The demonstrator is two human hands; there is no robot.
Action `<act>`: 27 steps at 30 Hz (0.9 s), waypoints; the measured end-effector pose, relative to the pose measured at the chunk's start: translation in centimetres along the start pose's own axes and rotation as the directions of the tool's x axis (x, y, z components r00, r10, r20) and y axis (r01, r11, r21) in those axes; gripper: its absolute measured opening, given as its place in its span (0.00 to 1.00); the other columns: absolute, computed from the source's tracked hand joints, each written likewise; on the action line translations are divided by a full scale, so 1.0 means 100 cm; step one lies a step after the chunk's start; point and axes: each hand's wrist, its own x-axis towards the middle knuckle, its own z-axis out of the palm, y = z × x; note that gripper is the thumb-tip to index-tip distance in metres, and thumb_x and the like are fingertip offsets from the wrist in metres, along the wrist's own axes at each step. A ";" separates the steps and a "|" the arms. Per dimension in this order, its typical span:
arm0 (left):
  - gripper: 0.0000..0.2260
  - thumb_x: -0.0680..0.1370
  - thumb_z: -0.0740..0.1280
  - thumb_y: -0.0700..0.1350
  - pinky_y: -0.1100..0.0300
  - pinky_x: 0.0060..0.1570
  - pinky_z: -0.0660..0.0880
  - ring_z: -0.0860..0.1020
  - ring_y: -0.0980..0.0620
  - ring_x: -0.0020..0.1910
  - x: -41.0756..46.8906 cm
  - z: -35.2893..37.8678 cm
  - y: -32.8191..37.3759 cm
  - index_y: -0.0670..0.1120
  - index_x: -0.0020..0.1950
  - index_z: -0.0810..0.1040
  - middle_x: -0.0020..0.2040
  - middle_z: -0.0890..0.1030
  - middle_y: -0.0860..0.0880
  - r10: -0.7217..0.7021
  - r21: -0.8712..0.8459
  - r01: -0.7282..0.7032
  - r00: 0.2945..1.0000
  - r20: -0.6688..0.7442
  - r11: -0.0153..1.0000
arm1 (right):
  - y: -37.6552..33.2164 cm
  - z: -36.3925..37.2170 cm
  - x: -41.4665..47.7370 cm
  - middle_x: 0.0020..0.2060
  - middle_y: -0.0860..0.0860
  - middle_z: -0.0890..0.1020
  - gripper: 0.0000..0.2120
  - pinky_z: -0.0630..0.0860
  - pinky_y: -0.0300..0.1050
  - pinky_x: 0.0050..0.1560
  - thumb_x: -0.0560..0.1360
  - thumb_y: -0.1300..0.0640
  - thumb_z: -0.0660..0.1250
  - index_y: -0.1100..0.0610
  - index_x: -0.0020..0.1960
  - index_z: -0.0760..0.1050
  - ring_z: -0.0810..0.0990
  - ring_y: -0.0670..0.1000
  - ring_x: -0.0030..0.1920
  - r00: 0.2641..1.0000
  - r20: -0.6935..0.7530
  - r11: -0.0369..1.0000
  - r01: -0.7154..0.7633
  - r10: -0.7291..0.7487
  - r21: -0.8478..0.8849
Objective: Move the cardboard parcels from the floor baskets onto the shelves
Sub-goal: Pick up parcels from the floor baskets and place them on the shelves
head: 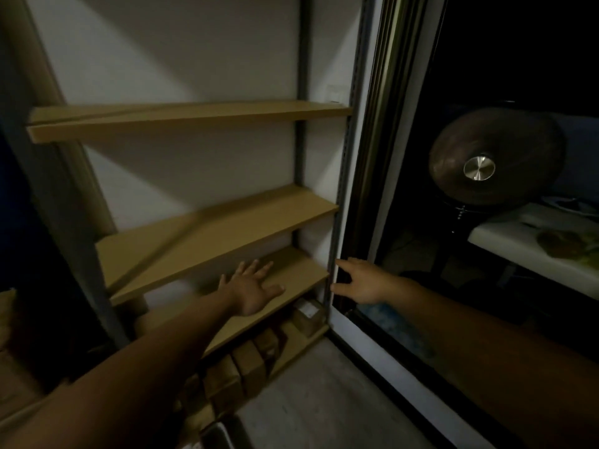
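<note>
Cardboard parcels, about five, line the lowest shelf; left hand and right hand spread, grips empty.

- a round dark fan with a shiny silver hub, on the right beyond a door frame
- a white table just below the fan, something greenish lying on it
- grey floor
- a white wall

Reaching twd shelving.
L hand splaying over lower shelf; R hand hovering by post; parcels sitting below.
</note>
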 end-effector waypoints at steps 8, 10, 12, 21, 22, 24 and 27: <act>0.33 0.78 0.50 0.68 0.39 0.73 0.41 0.39 0.46 0.77 0.088 0.021 0.029 0.57 0.78 0.44 0.79 0.42 0.50 -0.025 -0.044 0.030 0.995 0.097 0.999 | 0.073 -0.014 0.071 0.72 0.57 0.67 0.28 0.66 0.45 0.67 0.80 0.48 0.63 0.56 0.76 0.61 0.68 0.57 0.70 0.999 0.043 0.999 -0.022 0.021 0.031; 0.33 0.78 0.50 0.68 0.39 0.73 0.41 0.39 0.46 0.77 0.112 0.025 0.025 0.57 0.78 0.44 0.79 0.42 0.50 -0.038 -0.055 0.044 0.994 0.102 0.998 | 0.078 -0.010 0.094 0.75 0.56 0.62 0.31 0.64 0.45 0.69 0.80 0.47 0.63 0.54 0.78 0.57 0.64 0.56 0.73 0.998 0.065 0.999 -0.017 0.015 0.042; 0.33 0.78 0.49 0.68 0.39 0.73 0.42 0.39 0.45 0.77 0.149 0.029 0.020 0.57 0.78 0.43 0.79 0.42 0.50 -0.053 -0.077 0.062 0.992 0.114 0.995 | 0.087 -0.007 0.127 0.76 0.53 0.61 0.31 0.62 0.44 0.69 0.80 0.46 0.63 0.52 0.78 0.56 0.63 0.55 0.74 0.996 0.088 0.999 -0.008 0.003 0.049; 0.34 0.78 0.51 0.68 0.37 0.72 0.42 0.40 0.44 0.77 0.256 0.069 0.010 0.56 0.79 0.43 0.79 0.42 0.49 -0.150 -0.183 0.189 0.967 0.207 0.965 | 0.137 0.003 0.251 0.73 0.48 0.64 0.29 0.64 0.37 0.62 0.80 0.45 0.62 0.49 0.77 0.58 0.68 0.51 0.68 0.962 0.267 0.998 0.050 -0.055 0.029; 0.34 0.78 0.51 0.67 0.38 0.72 0.42 0.40 0.44 0.77 0.264 0.075 0.010 0.56 0.79 0.43 0.79 0.42 0.48 -0.169 -0.198 0.213 0.962 0.214 0.957 | 0.143 0.006 0.266 0.73 0.47 0.63 0.29 0.64 0.38 0.65 0.79 0.45 0.63 0.49 0.77 0.58 0.68 0.51 0.69 0.955 0.291 0.998 0.058 -0.063 0.025; 0.34 0.78 0.52 0.67 0.38 0.72 0.43 0.40 0.44 0.78 0.280 0.086 0.012 0.56 0.79 0.43 0.79 0.42 0.48 -0.221 -0.237 0.271 0.951 0.218 0.933 | 0.155 0.013 0.294 0.74 0.48 0.64 0.30 0.64 0.42 0.69 0.79 0.45 0.64 0.50 0.77 0.59 0.67 0.52 0.70 0.936 0.338 0.995 0.092 -0.097 0.032; 0.34 0.78 0.52 0.66 0.38 0.72 0.44 0.41 0.44 0.78 0.302 0.113 0.019 0.55 0.79 0.43 0.79 0.43 0.48 -0.294 -0.267 0.349 0.929 0.225 0.898 | 0.178 0.028 0.331 0.73 0.50 0.66 0.30 0.66 0.44 0.69 0.78 0.45 0.65 0.51 0.76 0.61 0.68 0.52 0.69 0.905 0.398 0.987 0.163 -0.153 0.008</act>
